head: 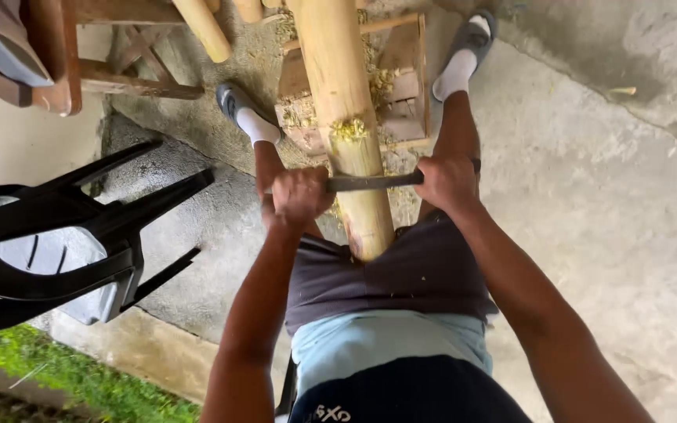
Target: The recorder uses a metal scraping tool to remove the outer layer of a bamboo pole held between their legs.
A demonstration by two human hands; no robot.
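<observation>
Left hand (299, 196) and right hand (447, 182), fingers fisted around drawknife (374, 182), arms outstretched over pole (346, 117).

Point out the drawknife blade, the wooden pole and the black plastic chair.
drawknife blade (374, 182), head view, on the metal bar between the hands.
wooden pole (338, 70), head view, on its peeled upper shaft.
black plastic chair (80, 227), head view, on its overturned frame.

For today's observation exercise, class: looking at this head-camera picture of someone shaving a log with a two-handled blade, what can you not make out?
Head view only:
- Blade handles: hidden inside the left hand and right hand.
- Log: far end cut off by the top edge; near end hidden against the shorts.
- Wooden stand: mostly hidden behind the log and shavings.
- Black chair: cut off by the left edge.
</observation>
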